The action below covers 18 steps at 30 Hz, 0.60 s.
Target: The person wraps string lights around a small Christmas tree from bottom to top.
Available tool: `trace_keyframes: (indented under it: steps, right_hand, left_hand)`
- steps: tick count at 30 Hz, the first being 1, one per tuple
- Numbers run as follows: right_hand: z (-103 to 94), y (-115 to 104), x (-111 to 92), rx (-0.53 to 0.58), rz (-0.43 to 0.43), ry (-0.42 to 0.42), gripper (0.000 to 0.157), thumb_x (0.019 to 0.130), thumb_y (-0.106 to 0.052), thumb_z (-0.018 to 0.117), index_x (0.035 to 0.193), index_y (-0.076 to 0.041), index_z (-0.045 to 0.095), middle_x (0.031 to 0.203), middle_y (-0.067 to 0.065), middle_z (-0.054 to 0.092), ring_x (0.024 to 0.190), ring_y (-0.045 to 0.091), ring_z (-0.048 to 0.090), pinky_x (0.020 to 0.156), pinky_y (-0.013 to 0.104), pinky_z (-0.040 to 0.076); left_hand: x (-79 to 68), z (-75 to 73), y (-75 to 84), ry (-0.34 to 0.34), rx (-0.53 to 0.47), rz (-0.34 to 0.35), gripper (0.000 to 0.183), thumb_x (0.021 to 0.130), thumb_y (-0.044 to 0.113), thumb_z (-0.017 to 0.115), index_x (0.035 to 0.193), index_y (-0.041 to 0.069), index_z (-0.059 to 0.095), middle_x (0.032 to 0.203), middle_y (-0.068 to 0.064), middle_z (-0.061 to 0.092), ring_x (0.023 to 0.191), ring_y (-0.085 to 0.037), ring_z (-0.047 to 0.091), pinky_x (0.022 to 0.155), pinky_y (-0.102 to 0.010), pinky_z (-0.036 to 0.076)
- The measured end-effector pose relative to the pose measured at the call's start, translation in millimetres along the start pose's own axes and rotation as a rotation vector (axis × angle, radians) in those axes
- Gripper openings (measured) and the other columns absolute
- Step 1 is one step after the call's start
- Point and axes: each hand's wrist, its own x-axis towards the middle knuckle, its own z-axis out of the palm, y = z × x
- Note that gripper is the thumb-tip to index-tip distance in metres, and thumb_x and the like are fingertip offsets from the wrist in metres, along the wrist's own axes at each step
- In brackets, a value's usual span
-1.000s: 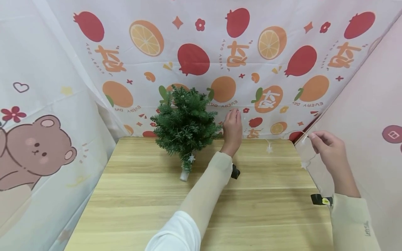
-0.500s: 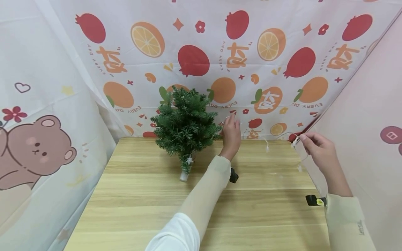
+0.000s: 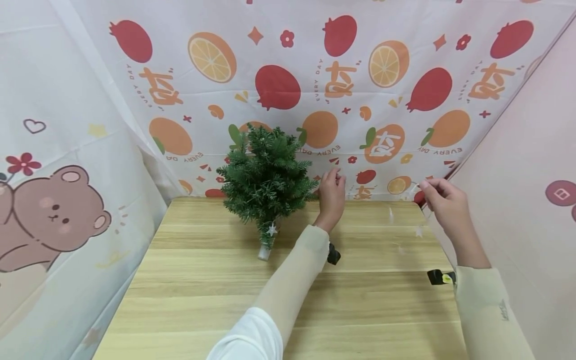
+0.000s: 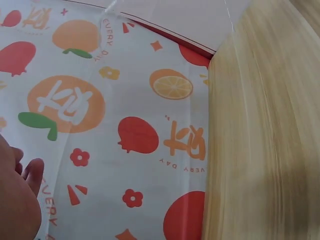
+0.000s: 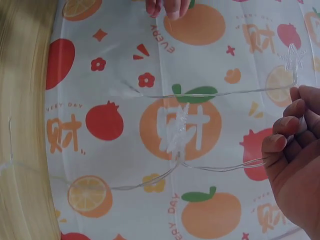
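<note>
R hand (image 3: 451,212) pinched the star string (image 5: 177,130), hanging nr the back cloth (image 3: 306,65), tbl's (image 3: 202,300) R side. L hand (image 3: 332,197) was beside the tree (image 3: 267,175), fingers bent; couldn't tell if gripping. 1 star (image 3: 272,229) hung low on tree.

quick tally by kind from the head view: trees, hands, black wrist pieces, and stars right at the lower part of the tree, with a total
Green tree: 1
Hands: 2 (left hand, right hand)
Black wrist pieces: 2
Star at the lower part of the tree: 1
Total: 6
</note>
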Motion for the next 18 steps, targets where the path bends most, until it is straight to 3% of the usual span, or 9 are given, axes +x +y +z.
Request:
trace_keyframes:
  steps: [3, 7, 13, 18]
  right_hand:
    - [6.8, -4.3, 4.0, 0.014, 0.01, 0.011, 0.033, 0.099, -0.04, 0.063, 0.103, -0.007, 0.067, 0.066, -0.009, 0.055, 0.06, 0.009, 0.049, 0.052, 0.023, 0.041]
    - [17.7, -7.9, 8.9, -0.01, 0.006, -0.003, 0.035, 0.099, -0.044, 0.062, 0.101, -0.009, 0.068, 0.066, -0.01, 0.056, 0.057, 0.01, 0.05, 0.049, 0.025, 0.042]
    - [35.7, -12.2, 15.3, -0.135, -0.048, -0.03, 0.043, 0.1, -0.048, 0.058, 0.106, -0.007, 0.07, 0.081, 0.001, 0.058, 0.068, 0.013, 0.05, 0.057, 0.024, 0.042]
    - [52.3, -16.5, 19.0, -0.231, -0.123, -0.013, 0.042, 0.103, -0.042, 0.056, 0.107, -0.003, 0.071, 0.085, 0.009, 0.061, 0.071, 0.018, 0.05, 0.062, 0.025, 0.041]
  left_hand:
    - [0.6, -1.6, 4.6, -0.017, -0.034, 0.018, 0.026, 0.104, 0.022, 0.059, 0.126, 0.013, 0.068, 0.102, -0.002, 0.064, 0.089, -0.013, 0.064, 0.075, -0.024, 0.055]
    - [0.0, -5.8, 16.9, -0.078, -0.155, 0.063, 0.024, 0.101, 0.018, 0.063, 0.123, 0.01, 0.07, 0.102, -0.002, 0.066, 0.088, -0.011, 0.063, 0.074, -0.02, 0.054]
    - [3.2, -14.3, 44.0, -0.228, -0.337, 0.109, 0.031, 0.096, 0.026, 0.071, 0.124, 0.012, 0.071, 0.099, 0.001, 0.066, 0.086, -0.005, 0.061, 0.072, -0.017, 0.053]
    - [4.1, -21.7, 59.1, -0.382, -0.342, 0.164, 0.03, 0.095, 0.024, 0.072, 0.121, 0.01, 0.073, 0.094, 0.001, 0.067, 0.08, -0.006, 0.06, 0.069, -0.018, 0.052]
